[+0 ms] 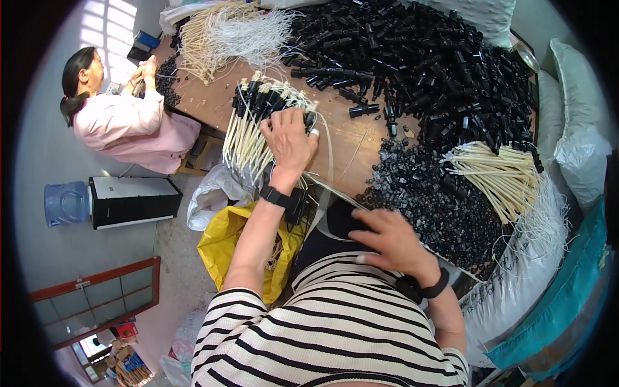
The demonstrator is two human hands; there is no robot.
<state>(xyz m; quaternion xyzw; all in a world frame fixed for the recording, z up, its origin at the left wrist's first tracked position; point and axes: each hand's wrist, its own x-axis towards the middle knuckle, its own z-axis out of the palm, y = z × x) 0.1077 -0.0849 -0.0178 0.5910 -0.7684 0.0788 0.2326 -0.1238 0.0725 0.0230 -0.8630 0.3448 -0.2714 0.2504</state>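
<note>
Left hand [290, 138] lies palm-down on a bundle of pump heads w/ cream dip tubes [258, 126], fingers curled loosely over the top of it, pressing rather than pinching; thumb side hidden, so can't tell if it wraps underneath. That bundle sits at the near-left edge of the brown wooden table [213, 97], black heads fanned toward the far side, tubes pointing back toward the person & overhanging the edge above a yellow plastic bag [222, 242]. Right hand [393, 242] is low, near the striped shirt [335, 329], fingers partly spread & bent, touching a dark thing at the lap; what it is, or whether it's gripped, can't tell. Just beyond it: a heap of small black caps [425, 206], a second sheaf of cream tubes [500, 177], and further back a big pile of black pump parts [419, 58]. Handling guess: each piece v. light, hard plastic head, thin tube that flexes & springs back; smooth, so a loose bundle will likely slide apart & fan out. Best hold prob. around the tubes just below the heads, where they're packed tightest, whole hand round, not by the free tube ends, which would bend & splay. Not fragile as such, but tubes could kink if squeezed hard. Another person in pink [122, 122] works at the far-left table corner; looser white tubes [251, 29] lie beyond.
</note>
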